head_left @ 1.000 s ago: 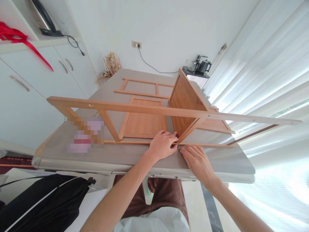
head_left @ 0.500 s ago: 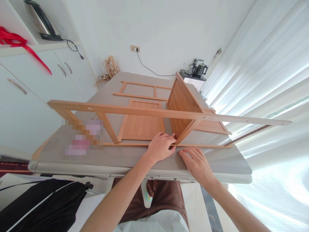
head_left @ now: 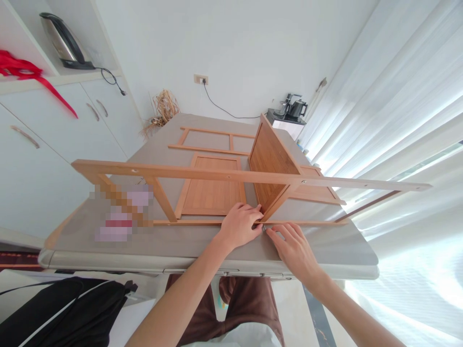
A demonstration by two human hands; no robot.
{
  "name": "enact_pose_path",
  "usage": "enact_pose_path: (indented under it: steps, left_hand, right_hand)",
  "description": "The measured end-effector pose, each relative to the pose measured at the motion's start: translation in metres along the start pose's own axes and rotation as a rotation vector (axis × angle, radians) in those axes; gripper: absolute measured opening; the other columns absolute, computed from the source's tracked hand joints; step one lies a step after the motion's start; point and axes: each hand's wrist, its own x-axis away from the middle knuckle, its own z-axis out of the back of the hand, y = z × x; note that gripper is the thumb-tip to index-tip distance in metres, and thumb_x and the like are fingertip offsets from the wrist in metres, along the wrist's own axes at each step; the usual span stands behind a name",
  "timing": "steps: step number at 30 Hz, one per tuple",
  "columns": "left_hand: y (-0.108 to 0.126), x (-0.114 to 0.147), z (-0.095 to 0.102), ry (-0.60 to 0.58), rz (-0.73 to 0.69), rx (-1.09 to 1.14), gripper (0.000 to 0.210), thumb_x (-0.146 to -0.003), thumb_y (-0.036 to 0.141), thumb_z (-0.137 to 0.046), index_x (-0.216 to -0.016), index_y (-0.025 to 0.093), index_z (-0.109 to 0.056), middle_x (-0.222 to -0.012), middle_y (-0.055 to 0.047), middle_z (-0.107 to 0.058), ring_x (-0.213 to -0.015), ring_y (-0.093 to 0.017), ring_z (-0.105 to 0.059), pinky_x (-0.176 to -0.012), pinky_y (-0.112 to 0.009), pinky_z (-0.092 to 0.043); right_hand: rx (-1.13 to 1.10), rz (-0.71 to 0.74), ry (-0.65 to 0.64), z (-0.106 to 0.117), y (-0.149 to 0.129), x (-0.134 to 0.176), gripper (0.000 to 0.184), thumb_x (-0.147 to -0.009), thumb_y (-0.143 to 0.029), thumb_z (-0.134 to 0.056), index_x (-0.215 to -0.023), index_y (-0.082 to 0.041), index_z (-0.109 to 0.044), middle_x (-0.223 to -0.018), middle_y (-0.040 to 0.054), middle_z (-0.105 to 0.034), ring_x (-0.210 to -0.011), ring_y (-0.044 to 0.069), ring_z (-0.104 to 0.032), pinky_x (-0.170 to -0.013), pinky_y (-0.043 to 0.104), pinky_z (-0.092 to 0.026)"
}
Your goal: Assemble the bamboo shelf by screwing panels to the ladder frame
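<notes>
The left hand (head_left: 241,224) is gripping the lower rail (head_left: 198,223) of a ladder-shaped wooden frame (head_left: 181,168), right at the foot of an upright wooden panel (head_left: 271,152). Just beside it, the right hand (head_left: 293,246) is pinching a small metal piece (head_left: 264,228) between thumb and forefinger, at the near side of that rail; the piece is showing too little to identify.

Nearest the camera, brown trousers (head_left: 249,303) are showing below the table (head_left: 206,246), with a black bag (head_left: 72,313) lying to the left. Along the table's near side, the frame is standing on its long edge, its upper rail running above both hands. The upright panel is extending away from the frame's crossbar. Behind the frame, a flat slatted panel (head_left: 213,188) is lying left of the upright one, and another panel (head_left: 314,183) is lying to its right. Farther back, an open wooden frame (head_left: 202,147) is resting flat. Beyond the table, dried stalks (head_left: 165,106) are standing at the left, and a black kettle (head_left: 297,108) is sitting on a stand at the right.
</notes>
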Motion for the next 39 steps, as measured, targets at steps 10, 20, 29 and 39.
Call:
enact_pose_path:
  steps: [10,20,29,39]
  left_hand:
    - [0.001,0.0,0.004,-0.015,0.002,-0.007,0.007,-0.086,0.026,-0.062,-0.085,0.022,-0.067,-0.108,-0.001,-0.074,-0.094,-0.019,-0.065,-0.095,-0.037,-0.043]
    - [0.001,0.0,0.003,-0.007,-0.001,0.0,0.007,-0.085,0.023,-0.061,-0.086,0.022,-0.068,-0.108,-0.002,-0.074,-0.094,-0.019,-0.065,-0.094,-0.038,-0.043]
    - [0.003,-0.002,0.003,-0.012,0.014,-0.001,0.005,-0.083,0.023,-0.063,-0.083,0.022,-0.068,-0.113,-0.001,-0.073,-0.095,-0.019,-0.065,-0.095,-0.038,-0.044]
    - [0.002,-0.003,0.001,-0.012,0.013,-0.019,0.007,-0.083,0.024,-0.065,-0.089,0.023,-0.068,-0.12,0.0,-0.07,-0.097,-0.02,-0.064,-0.094,-0.038,-0.045]
  right_hand:
    - [0.132,0.062,-0.068,0.015,-0.01,-0.015,0.027,-0.088,0.002,-0.045,-0.097,-0.015,-0.065,-0.088,0.0094,-0.062,-0.086,0.023,-0.054,-0.087,0.042,-0.041]
    - [-0.045,-0.031,-0.005,0.004,0.004,0.0,0.029,-0.091,-0.002,-0.044,-0.103,-0.018,-0.064,-0.091,0.0074,-0.061,-0.086,0.02,-0.053,-0.077,0.034,-0.041]
    - [-0.085,-0.034,0.021,0.001,0.0,-0.002,0.027,-0.094,-0.006,-0.042,-0.102,-0.018,-0.065,-0.091,0.0074,-0.062,-0.085,0.019,-0.054,-0.077,0.033,-0.042]
    - [-0.073,-0.035,0.032,-0.003,0.002,0.002,0.026,-0.093,-0.004,-0.044,-0.105,-0.016,-0.065,-0.091,0.0081,-0.062,-0.086,0.02,-0.053,-0.079,0.034,-0.042]
